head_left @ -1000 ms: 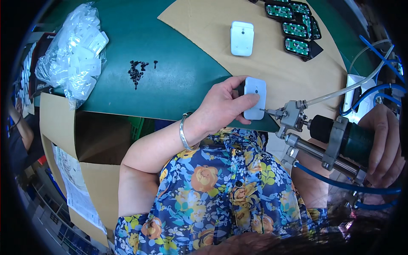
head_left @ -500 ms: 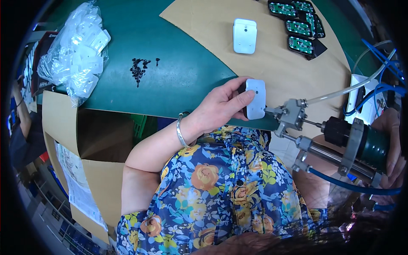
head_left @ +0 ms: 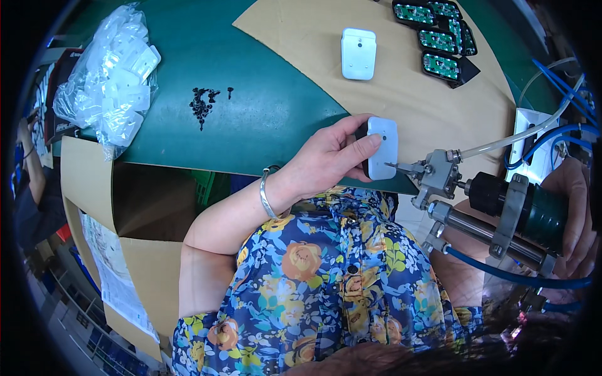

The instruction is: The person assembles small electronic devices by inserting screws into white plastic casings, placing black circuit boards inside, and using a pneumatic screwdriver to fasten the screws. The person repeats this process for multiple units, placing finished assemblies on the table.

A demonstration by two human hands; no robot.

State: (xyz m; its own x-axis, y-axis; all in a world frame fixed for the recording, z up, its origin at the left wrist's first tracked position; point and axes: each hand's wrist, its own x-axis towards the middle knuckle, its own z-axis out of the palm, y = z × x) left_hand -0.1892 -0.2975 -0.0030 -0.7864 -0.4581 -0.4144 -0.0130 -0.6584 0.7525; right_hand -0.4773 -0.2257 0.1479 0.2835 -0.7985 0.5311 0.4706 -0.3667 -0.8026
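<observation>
My left hand (head_left: pixel 335 150) is closed around a small rounded housing (head_left: pixel 383 150) with a white cover and a dark underside, thumb on the cover. At the right edge my right hand (head_left: pixel 574 216) is wrapped round the dark green body of an air-driven screwdriver (head_left: pixel 489 195), its fingers partly lost at the dark rim. The screwdriver's metal nose (head_left: pixel 433 172) points left. Its thin tip overlaps the lower right of the white cover; I cannot tell whether it touches. Beyond the held housing, a similar white housing (head_left: pixel 359 56) lies on the cardboard sheet (head_left: pixel 301 34).
Several black housings with green circuit boards (head_left: pixel 439 41) lie far right. Small black screws (head_left: pixel 202 106) are scattered on the green table (head_left: pixel 169 141). Left stands a clear bag of white covers (head_left: pixel 128 75). Blue hoses (head_left: pixel 558 135) run at the right. An open carton (head_left: pixel 88 175) stands lower left.
The screwdriver's tip has moved from beside the housing's right edge to over its white cover. My left hand and the housing have shifted slightly right.
</observation>
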